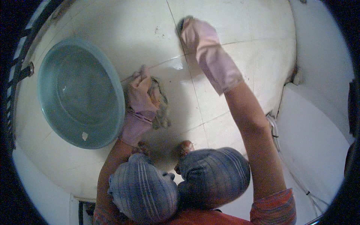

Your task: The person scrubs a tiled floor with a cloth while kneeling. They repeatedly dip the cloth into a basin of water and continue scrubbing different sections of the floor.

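Both my hands wear pink rubber gloves. My left hand [142, 97] is low over the tiled floor [180, 92], just right of a teal plastic basin [119, 112]. A wet-looking grey-green rag [161, 116] is bunched in its grip and hangs out on the right. Far out in front, my right hand [198, 35] presses down on the floor near a tile joint. A dark pad [181, 24] shows at its fingertips, mostly covered by the glove, so its exact kind is unclear. The basin seems to hold water, with a small pale scrap [84, 136] inside near its close edge.
My knees in grey striped cloth [146, 188] and a bare foot [185, 147] are close below. Pale cables [277, 135] run along the white wall [312, 121] on the right. A dark barred frame [21, 56] stands at the left edge.
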`<action>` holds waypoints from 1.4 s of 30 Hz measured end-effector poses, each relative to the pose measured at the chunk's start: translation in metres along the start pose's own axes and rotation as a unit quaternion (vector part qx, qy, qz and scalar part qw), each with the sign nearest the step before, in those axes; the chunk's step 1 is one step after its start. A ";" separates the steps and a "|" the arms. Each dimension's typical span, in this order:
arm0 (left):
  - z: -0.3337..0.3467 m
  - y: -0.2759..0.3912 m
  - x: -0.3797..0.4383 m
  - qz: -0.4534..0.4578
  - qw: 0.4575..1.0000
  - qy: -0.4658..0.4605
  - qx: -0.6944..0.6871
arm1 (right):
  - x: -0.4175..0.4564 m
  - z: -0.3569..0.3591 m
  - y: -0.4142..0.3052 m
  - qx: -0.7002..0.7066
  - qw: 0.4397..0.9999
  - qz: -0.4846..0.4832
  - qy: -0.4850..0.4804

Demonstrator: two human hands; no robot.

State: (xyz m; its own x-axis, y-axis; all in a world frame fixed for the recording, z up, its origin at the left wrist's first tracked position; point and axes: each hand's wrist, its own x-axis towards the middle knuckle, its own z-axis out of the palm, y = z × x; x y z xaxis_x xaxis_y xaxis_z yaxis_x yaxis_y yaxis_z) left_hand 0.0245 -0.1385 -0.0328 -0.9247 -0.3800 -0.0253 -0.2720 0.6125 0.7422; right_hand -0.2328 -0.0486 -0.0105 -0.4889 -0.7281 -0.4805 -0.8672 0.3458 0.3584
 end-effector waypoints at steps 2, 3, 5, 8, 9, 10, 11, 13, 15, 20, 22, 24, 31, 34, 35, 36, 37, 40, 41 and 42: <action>-0.006 -0.006 -0.012 -0.006 0.999 0.027 0.020 | -0.044 0.002 -0.026 0.280 0.941 -0.004 -0.187; -0.007 -0.010 -0.014 -0.003 0.999 0.035 0.029 | -0.070 0.018 -0.040 0.364 0.904 0.001 -0.223; -0.026 0.008 -0.003 -0.058 0.998 -0.003 0.030 | -0.133 0.023 -0.076 0.337 0.917 0.133 -0.166; -0.013 0.000 -0.004 -0.113 0.991 -0.060 -0.029 | -0.084 0.030 -0.043 0.391 0.902 0.032 -0.182; -0.010 0.000 -0.001 -0.095 0.994 -0.055 -0.025 | -0.067 0.061 -0.037 0.363 0.931 0.030 0.003; -0.009 -0.004 -0.002 -0.084 0.995 -0.046 -0.019 | -0.042 0.043 -0.015 0.389 0.921 -0.026 -0.011; 0.006 -0.006 -0.002 -0.031 0.999 -0.028 0.000 | -0.021 0.066 0.001 0.311 0.950 0.031 -0.011; -0.005 -0.007 -0.009 -0.018 0.999 0.014 0.046 | 0.013 0.009 0.007 0.246 0.969 0.020 -0.004; -0.007 0.003 -0.003 -0.020 0.999 0.028 0.016 | 0.000 0.002 -0.005 0.175 0.982 0.041 -0.048; -0.017 0.001 -0.006 -0.040 0.999 -0.022 0.006 | -0.089 0.047 -0.078 0.330 0.939 0.079 -0.063; -0.018 0.000 -0.004 -0.035 0.999 -0.037 0.011 | -0.097 0.029 -0.071 0.308 0.949 0.054 -0.034; -0.006 -0.007 -0.008 0.026 0.999 0.018 0.033 | -0.047 0.027 -0.038 0.347 0.934 0.048 -0.067; -0.002 -0.015 -0.014 -0.025 0.999 -0.008 0.021 | -0.044 0.031 -0.042 0.286 0.952 0.084 -0.076; 0.006 -0.020 -0.023 -0.003 0.997 0.042 0.065 | -0.095 0.057 -0.065 0.302 0.946 0.041 -0.114; 0.008 -0.020 -0.023 -0.007 0.996 0.041 0.080 | -0.093 0.057 -0.060 0.330 0.937 0.063 -0.101; 0.009 -0.020 -0.026 -0.011 0.995 0.034 0.095 | -0.092 0.044 -0.057 0.360 0.924 0.086 -0.092; 0.000 -0.012 -0.022 -0.029 0.996 0.021 0.078 | -0.063 0.023 -0.041 0.395 0.901 0.082 -0.157; -0.008 0.002 -0.009 -0.072 0.997 -0.020 0.029 | -0.007 0.046 -0.011 0.298 0.950 0.041 -0.084; -0.012 0.002 -0.009 -0.091 0.995 -0.022 0.033 | -0.002 0.002 -0.006 0.279 0.957 0.036 -0.066; -0.009 0.005 -0.007 -0.104 0.994 -0.029 0.029 | -0.019 0.034 -0.010 0.308 0.941 0.012 0.139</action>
State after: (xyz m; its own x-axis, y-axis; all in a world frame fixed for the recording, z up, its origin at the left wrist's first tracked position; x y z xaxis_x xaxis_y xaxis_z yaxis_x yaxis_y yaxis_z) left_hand 0.0319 -0.1395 -0.0230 -0.8602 -0.4633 -0.2130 -0.4719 0.5652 0.6767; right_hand -0.2181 -0.0180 -0.0327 -0.5395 -0.8129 -0.2193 -0.7888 0.5791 -0.2062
